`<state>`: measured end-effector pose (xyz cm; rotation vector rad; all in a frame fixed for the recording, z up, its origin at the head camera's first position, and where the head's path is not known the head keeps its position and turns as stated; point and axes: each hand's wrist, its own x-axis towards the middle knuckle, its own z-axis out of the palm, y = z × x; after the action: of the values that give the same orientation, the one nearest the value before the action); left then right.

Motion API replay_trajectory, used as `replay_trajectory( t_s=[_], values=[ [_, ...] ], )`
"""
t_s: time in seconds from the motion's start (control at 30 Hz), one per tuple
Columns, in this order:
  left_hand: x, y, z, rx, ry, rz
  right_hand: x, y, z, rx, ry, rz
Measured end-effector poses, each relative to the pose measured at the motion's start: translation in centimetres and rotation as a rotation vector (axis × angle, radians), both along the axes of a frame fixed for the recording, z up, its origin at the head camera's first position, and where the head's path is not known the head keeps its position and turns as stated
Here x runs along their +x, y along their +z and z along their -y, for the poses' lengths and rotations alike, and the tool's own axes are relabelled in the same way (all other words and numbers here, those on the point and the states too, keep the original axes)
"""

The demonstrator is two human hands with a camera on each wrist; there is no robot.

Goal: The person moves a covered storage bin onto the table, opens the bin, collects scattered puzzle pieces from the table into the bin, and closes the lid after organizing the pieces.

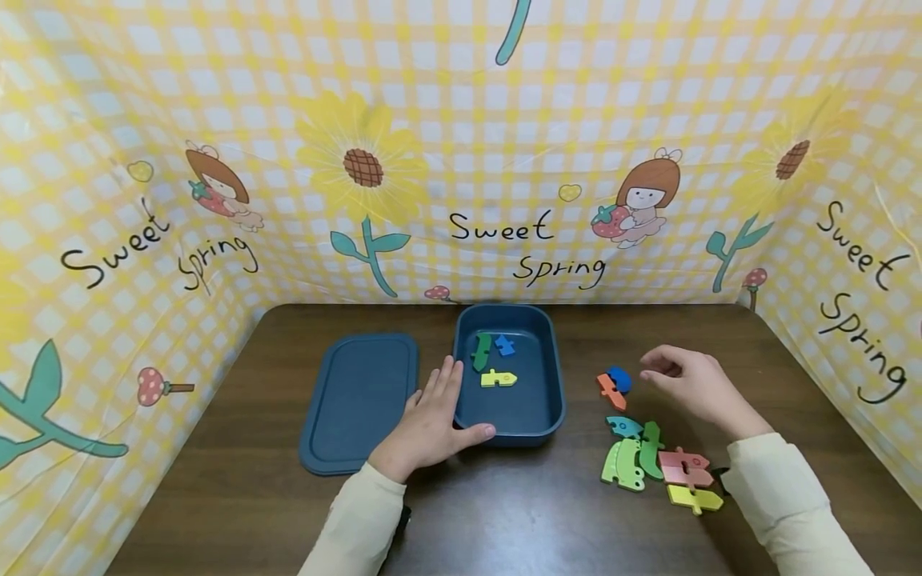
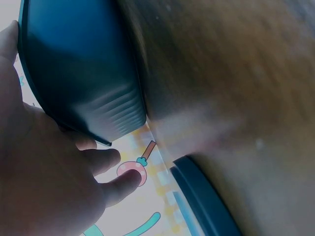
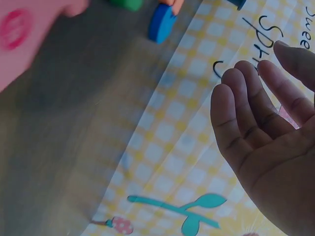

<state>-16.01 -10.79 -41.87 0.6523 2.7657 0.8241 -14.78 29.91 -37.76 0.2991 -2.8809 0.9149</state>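
Observation:
My left hand (image 1: 434, 420) rests along the near left side of a dark blue box (image 1: 520, 416), fingers straight along its rim and thumb over the front edge. In the left wrist view the hand lies against the outer wall of the box (image 2: 83, 73). Inside lie a green piece (image 1: 482, 352), a small blue piece (image 1: 505, 345) and a yellow piece (image 1: 499, 379). My right hand (image 1: 687, 382) hovers right of the box with fingers loosely bent and nothing in them. Closest to it are a blue piece (image 1: 619, 378) and an orange piece (image 1: 611, 392).
A dark blue lid (image 1: 363, 400) lies flat left of the box. Nearer me on the right is a loose group: a teal piece (image 1: 623, 426), a light green frog-like piece (image 1: 623, 466), a green piece (image 1: 651, 450), pink pieces (image 1: 684, 467) and a yellow piece (image 1: 695, 498). Patterned cloth walls surround the table.

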Motion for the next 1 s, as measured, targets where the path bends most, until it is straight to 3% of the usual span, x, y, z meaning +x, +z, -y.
replay_trajectory(
  t_s=[0.53,1.0],
  values=[
    [0.1,0.1,0.0,0.005,-0.002,0.009,3.8,-2.1,-3.9,0.057,-0.008,0.053],
    [-0.1,-0.3,0.1,0.005,-0.005,-0.006,5.8,-4.4,-6.3,0.063,-0.006,0.193]
  ],
)
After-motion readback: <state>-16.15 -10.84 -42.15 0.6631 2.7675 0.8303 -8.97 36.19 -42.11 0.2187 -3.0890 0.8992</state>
